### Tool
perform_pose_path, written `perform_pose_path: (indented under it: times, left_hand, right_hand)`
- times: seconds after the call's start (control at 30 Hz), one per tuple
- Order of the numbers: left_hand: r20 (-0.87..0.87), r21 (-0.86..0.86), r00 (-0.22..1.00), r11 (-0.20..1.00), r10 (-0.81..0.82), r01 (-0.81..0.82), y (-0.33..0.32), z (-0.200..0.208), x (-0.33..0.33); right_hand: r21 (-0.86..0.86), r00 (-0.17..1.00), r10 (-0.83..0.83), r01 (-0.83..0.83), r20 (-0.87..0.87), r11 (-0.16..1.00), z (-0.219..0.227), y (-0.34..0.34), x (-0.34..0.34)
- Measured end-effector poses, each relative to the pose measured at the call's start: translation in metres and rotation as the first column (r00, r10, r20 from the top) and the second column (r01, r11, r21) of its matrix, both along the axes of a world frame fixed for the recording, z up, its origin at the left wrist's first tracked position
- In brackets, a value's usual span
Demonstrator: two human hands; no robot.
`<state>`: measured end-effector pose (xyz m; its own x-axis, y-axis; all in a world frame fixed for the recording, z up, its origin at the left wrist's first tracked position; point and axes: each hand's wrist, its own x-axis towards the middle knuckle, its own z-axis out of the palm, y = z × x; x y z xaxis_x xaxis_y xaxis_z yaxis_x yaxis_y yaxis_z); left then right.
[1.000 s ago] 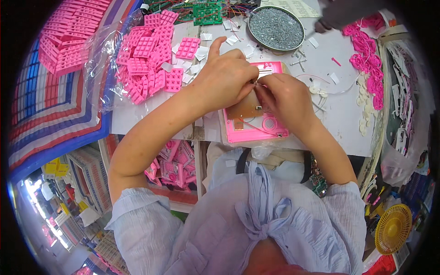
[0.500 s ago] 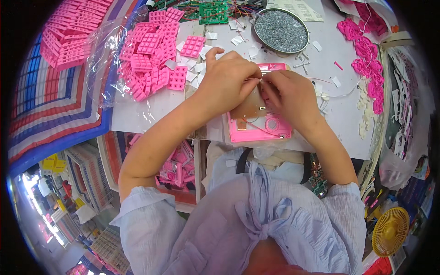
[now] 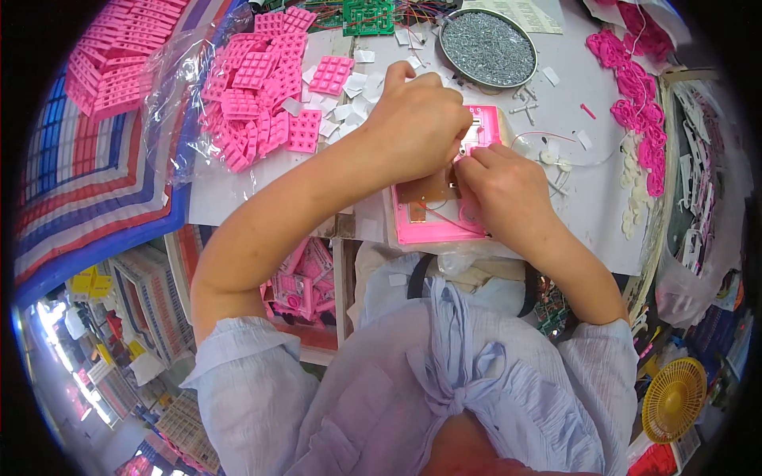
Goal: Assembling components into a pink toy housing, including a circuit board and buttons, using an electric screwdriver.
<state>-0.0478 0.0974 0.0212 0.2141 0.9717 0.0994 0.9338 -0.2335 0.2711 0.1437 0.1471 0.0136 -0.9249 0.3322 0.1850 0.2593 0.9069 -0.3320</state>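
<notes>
A pink plastic casing lies in front of me with a brown circuit board and thin wires inside it. Over its upper left part, my left hand is closed, the fingertips pinched downward. My right hand rests over the right side of the casing, thumb and fingers pressed together near the board's edge. The fingertips of both hands nearly meet; whatever is between them is too small and covered to make out. A thin red wire curves out beyond the casing.
Pink button pads are heaped at the left, beside white paper bits. A round tin of small screws stands at the back. Green circuit boards lie behind. Pink cord bundles and white pieces line the right.
My left hand has moved slightly right and turned over the casing. My right hand has slid a little down, uncovering the casing's upper right part.
</notes>
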Motion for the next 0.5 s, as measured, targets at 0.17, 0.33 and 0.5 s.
perform_pose_path:
  times: [0.17,0.33,0.5]
  left_hand:
    - [0.105,-0.017,0.987,0.993,0.119,-0.118,0.009,0.001,-0.012]
    - [0.178,0.017,0.973,0.989,0.144,-0.149,0.001,-0.005,-0.013]
    - [0.157,-0.007,0.987,0.999,0.044,-0.044,0.0,-0.004,-0.009]
  right_hand:
    - [-0.019,0.982,-0.134,0.133,-0.136,0.991,-0.003,0.021,-0.008]
    - [0.085,0.987,-0.027,0.013,0.159,0.996,0.012,0.013,-0.018]
    - [0.02,0.992,0.011,-0.014,0.129,1.0,0.015,-0.003,-0.005]
